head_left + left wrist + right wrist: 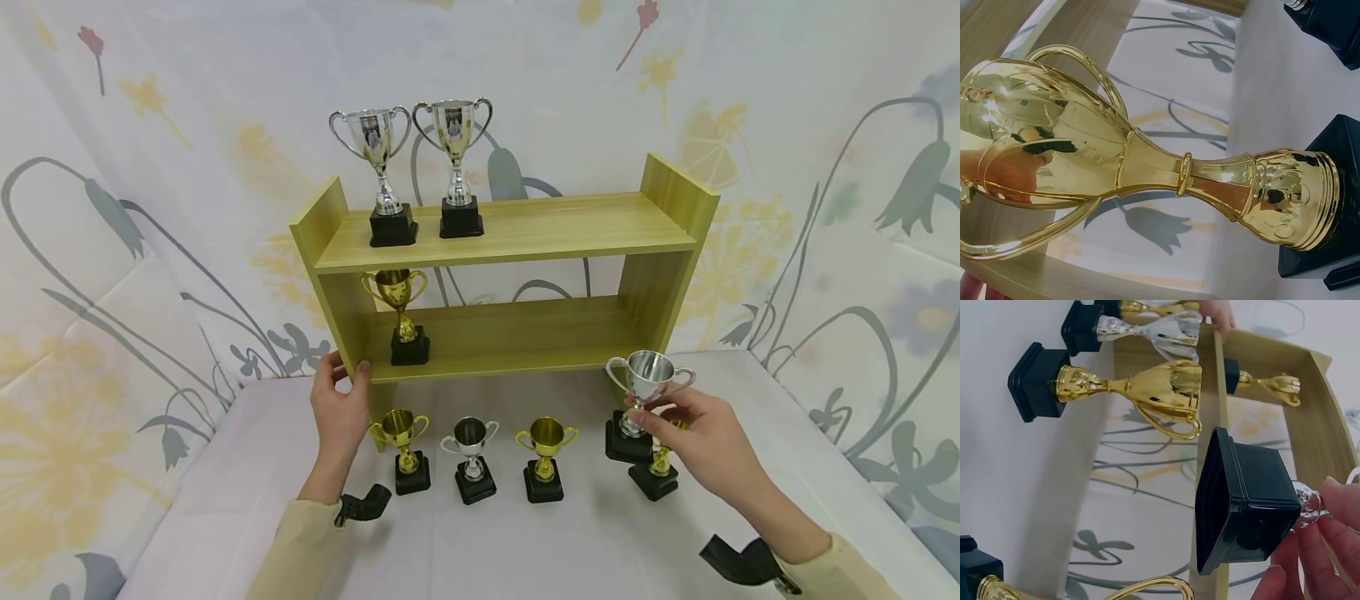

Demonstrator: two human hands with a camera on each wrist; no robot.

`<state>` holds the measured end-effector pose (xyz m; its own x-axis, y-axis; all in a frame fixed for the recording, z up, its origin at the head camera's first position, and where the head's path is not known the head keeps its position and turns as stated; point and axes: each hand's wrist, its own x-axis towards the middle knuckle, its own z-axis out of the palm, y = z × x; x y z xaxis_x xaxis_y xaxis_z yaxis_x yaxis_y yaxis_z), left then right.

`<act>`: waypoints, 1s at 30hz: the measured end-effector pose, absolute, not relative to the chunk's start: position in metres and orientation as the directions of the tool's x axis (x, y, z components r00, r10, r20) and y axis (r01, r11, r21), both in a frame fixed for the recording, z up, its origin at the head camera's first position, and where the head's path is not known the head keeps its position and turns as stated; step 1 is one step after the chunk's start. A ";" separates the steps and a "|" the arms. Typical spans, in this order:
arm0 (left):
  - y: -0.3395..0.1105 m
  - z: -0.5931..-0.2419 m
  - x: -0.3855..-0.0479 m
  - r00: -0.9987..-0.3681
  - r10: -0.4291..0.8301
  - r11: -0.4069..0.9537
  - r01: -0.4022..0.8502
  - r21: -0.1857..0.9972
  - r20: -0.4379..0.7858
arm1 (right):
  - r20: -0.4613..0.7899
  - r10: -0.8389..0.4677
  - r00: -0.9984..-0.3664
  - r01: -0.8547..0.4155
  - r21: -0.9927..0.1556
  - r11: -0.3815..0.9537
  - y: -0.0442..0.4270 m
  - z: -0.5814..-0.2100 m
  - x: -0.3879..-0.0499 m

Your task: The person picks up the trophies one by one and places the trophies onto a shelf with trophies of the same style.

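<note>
My right hand point(701, 433) pinches a silver trophy cup point(648, 377) by its stem, holding it off the table in front of the shelf's right end. Its black base point(1254, 503) tilts toward the camera in the right wrist view. My left hand point(342, 407) grips the lower left edge of the wooden shelf point(495, 342). Just beside that hand a gold trophy point(400, 429) stands on the table; it fills the left wrist view. Behind the held cup, another gold trophy point(658, 475) is partly hidden.
On the top board stand two silver trophies point(375, 137) point(454, 129). A gold trophy point(405, 296) is at the left of the middle board. Along the table's front row are a silver trophy point(471, 437) and a gold trophy point(546, 437). Patterned cloth point(187, 208) hangs behind.
</note>
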<state>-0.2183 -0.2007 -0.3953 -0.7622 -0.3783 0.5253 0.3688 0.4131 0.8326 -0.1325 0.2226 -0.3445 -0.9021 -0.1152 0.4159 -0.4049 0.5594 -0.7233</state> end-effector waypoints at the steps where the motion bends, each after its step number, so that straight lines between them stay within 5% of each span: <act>1: -0.201 -0.395 -0.218 -0.762 -0.378 0.413 0.370 0.832 0.526 | 0.415 -0.115 -0.903 -0.404 -0.722 0.562 0.223 -0.344 -0.133; 30: -0.201 -0.395 -0.218 -0.766 -0.383 0.412 0.358 0.838 0.516 | 0.448 -0.141 -0.883 -0.440 -0.682 0.584 0.225 -0.335 -0.140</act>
